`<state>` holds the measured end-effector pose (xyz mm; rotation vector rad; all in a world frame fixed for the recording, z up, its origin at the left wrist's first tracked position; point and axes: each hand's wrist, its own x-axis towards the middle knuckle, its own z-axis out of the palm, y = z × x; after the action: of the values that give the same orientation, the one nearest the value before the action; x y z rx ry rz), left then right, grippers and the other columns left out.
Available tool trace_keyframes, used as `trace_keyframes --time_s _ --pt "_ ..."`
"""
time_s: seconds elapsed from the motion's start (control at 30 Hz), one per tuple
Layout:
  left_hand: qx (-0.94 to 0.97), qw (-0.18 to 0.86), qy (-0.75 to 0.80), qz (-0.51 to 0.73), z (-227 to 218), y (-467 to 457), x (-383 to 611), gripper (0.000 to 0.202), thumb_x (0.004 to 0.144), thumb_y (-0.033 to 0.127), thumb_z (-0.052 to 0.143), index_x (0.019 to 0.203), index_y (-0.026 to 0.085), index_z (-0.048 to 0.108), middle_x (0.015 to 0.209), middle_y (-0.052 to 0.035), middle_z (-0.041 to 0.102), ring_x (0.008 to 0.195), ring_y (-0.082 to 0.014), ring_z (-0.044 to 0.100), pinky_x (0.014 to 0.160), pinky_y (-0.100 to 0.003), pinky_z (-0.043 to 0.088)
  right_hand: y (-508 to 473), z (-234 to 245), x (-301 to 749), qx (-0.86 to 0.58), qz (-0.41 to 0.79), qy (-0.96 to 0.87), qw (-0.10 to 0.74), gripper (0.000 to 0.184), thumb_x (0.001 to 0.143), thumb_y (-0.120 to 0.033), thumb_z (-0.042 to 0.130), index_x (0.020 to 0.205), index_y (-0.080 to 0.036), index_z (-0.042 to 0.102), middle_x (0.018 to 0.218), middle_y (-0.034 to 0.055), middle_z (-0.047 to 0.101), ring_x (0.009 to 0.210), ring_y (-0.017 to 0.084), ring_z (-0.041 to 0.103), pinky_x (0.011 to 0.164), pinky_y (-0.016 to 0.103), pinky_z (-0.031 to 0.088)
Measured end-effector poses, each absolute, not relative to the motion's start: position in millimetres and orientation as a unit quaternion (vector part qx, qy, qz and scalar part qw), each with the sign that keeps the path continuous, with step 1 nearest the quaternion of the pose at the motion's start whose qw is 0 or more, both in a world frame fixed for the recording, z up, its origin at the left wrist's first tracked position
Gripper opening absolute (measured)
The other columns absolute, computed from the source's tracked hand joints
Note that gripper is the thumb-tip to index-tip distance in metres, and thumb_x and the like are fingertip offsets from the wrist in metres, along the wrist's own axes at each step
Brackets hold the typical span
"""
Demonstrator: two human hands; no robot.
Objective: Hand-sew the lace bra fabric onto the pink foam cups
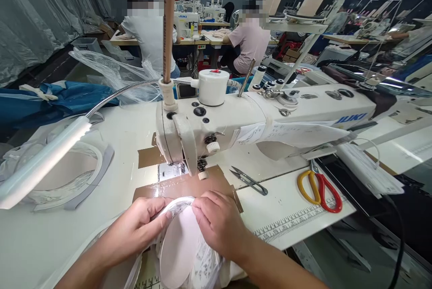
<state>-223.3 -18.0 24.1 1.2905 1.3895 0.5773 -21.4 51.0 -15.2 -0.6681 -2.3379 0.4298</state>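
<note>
My left hand (148, 221) pinches the edge of a white lace bra piece (180, 248) with a smooth moulded cup. Its thumb presses on the band from above. On the other side, my right hand (219, 221) grips the same edge between curled fingers and thumb. Between the hands the band arches upward, and the lace hangs down toward the table's front edge. Just beyond them stands a white sewing machine (178, 136), its presser foot (182, 168) a short way from the fabric. Brown tape (189, 185) covers the bed in front of it.
Thread snips (249, 181) and scissors with red and yellow handles (319, 190) lie right of my hands, near a printed ruler (290, 221). More white lace pieces (81, 190) rest at left under a lamp (47, 158). Two people sit at machines beyond.
</note>
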Motion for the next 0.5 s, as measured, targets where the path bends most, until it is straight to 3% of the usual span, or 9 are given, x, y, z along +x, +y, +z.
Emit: trace_keyframes --time_s 0.5 --pt "0.548 0.552 0.586 0.227 28 -17 -219 0.034 0.094 0.043 0.043 0.068 0.020 0.038 0.059 0.0066 0.029 0.053 -0.0106 0.025 0.047 -0.024 0.019 47 -11 -32 -0.201 0.151 -0.913 0.321 0.020 0.089 -0.014 0.042 0.083 -0.016 0.061 0.068 0.0036 0.056 0.061 0.016 0.045 0.056 0.028 0.036"
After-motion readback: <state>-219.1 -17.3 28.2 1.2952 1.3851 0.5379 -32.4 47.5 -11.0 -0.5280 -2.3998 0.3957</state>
